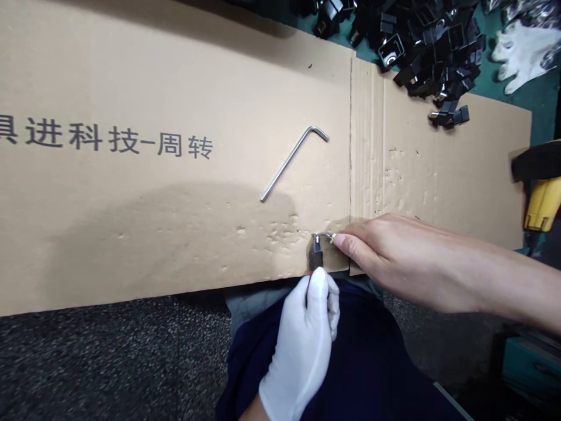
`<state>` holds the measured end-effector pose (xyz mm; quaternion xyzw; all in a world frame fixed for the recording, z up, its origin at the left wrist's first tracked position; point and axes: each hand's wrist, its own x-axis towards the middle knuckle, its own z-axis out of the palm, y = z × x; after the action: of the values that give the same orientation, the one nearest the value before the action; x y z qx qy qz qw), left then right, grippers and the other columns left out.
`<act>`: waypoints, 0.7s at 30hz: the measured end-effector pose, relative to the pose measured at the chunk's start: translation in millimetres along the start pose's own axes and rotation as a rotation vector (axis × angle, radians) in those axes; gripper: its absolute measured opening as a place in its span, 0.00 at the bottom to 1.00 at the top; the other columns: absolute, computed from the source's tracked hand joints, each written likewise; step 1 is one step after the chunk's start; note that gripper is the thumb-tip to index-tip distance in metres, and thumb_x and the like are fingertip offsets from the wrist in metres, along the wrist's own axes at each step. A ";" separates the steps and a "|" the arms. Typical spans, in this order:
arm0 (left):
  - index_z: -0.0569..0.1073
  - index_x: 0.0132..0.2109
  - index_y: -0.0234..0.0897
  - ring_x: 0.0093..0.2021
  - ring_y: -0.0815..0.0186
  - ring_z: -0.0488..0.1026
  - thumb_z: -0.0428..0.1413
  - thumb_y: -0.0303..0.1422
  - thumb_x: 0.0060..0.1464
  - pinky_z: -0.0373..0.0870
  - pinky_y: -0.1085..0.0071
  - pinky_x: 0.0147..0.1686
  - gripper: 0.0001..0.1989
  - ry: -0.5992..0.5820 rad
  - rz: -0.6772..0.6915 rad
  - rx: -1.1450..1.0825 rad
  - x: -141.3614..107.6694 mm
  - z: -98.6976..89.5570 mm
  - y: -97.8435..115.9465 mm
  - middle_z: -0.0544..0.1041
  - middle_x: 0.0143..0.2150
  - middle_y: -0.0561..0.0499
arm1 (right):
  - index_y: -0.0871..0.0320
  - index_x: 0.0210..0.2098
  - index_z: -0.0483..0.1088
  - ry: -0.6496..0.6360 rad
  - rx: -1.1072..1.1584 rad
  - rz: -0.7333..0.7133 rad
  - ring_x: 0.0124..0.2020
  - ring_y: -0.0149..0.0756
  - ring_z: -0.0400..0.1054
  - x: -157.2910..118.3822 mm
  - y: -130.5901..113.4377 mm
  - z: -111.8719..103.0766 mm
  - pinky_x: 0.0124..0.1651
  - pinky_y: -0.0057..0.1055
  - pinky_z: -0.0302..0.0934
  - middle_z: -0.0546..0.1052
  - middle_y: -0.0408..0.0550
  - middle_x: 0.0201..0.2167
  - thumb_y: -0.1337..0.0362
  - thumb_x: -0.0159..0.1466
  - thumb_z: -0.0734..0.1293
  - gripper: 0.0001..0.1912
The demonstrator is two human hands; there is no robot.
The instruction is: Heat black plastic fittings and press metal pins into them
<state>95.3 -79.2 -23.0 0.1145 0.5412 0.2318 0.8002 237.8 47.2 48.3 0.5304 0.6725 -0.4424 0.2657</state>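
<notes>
Print: dark Chinese lettering (86, 137) on the cardboard sheet (232, 82), well L of the hex key (287, 164).
Hex key: silver, L-shaped, flat on the cardboard, short leg at the far end; I've got both hands apart from it.
L hand: white-gloved (304, 336), nearer me than the hex key & a touch R; fingers closed round the black part (317, 257), thumb on top.
Black part: pokes out past L hand's fingertips, away from me, on the hex key's near side; metal at far tip, bit of red by the thumb. Can't tell if it's touching the cardboard.
Metal pc: small, shiny, curved (323, 234), btwn my 2 hands, near side & R of hex key; one end right at black part's tip, can't tell how it's seated.
R hand: bare (401, 257), pinching the metal pc btwn thumb & finger; R of hex key, nearer me.
Heap: jumbled black pcs (438, 49), beyond hex key & R.
Stray: single black pc (451, 114) on the cardboard, R of hex key, just beside the heap.
Spare glove: white (523, 55), far R of & beyond hex key.
Yellow tool: yellow/black (543, 204), far R of hex key, cut off by view edge.
</notes>
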 end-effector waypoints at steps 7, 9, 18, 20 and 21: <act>0.65 0.33 0.38 0.24 0.71 0.60 0.50 0.56 0.66 0.60 0.74 0.25 0.25 0.022 -0.019 -0.039 -0.7 0.3 2.6 0.63 0.25 0.56 | 0.53 0.29 0.68 -0.019 0.007 0.001 0.26 0.35 0.71 -0.7 3.0 0.2 0.31 0.34 0.57 0.78 0.41 0.26 0.55 0.78 0.51 0.25; 0.65 0.33 0.38 0.24 0.71 0.60 0.51 0.56 0.65 0.60 0.74 0.25 0.25 0.030 -0.015 -0.048 -1.5 0.4 2.6 0.64 0.25 0.56 | 0.53 0.29 0.68 -0.023 0.002 -0.001 0.26 0.34 0.71 -0.5 2.4 -0.1 0.30 0.34 0.57 0.77 0.40 0.25 0.55 0.78 0.51 0.24; 0.69 0.36 0.38 0.24 0.71 0.61 0.52 0.53 0.67 0.60 0.74 0.24 0.22 0.092 0.010 -0.005 -2.5 2.2 3.5 0.67 0.26 0.55 | 0.54 0.26 0.66 -0.027 -0.045 0.004 0.21 0.32 0.67 0.2 2.7 -2.4 0.26 0.33 0.55 0.75 0.40 0.22 0.55 0.77 0.52 0.25; 0.71 0.38 0.38 0.24 0.69 0.62 0.52 0.52 0.67 0.60 0.72 0.24 0.21 0.109 0.031 0.043 -2.8 1.3 2.5 0.68 0.25 0.55 | 0.54 0.26 0.66 -0.021 -0.070 -0.003 0.21 0.32 0.67 0.5 4.0 -2.3 0.25 0.32 0.54 0.75 0.40 0.21 0.55 0.77 0.52 0.25; 0.72 0.38 0.38 0.24 0.69 0.63 0.53 0.52 0.66 0.61 0.72 0.24 0.20 0.120 0.046 0.066 -2.9 0.9 1.8 0.68 0.24 0.55 | 0.54 0.26 0.66 -0.015 -0.086 -0.009 0.21 0.32 0.68 0.6 4.6 -2.5 0.24 0.32 0.54 0.75 0.40 0.22 0.56 0.76 0.52 0.24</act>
<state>94.8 -79.1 -19.6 0.1390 0.5927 0.2387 0.7566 242.3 49.9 47.5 0.5121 0.6915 -0.4181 0.2912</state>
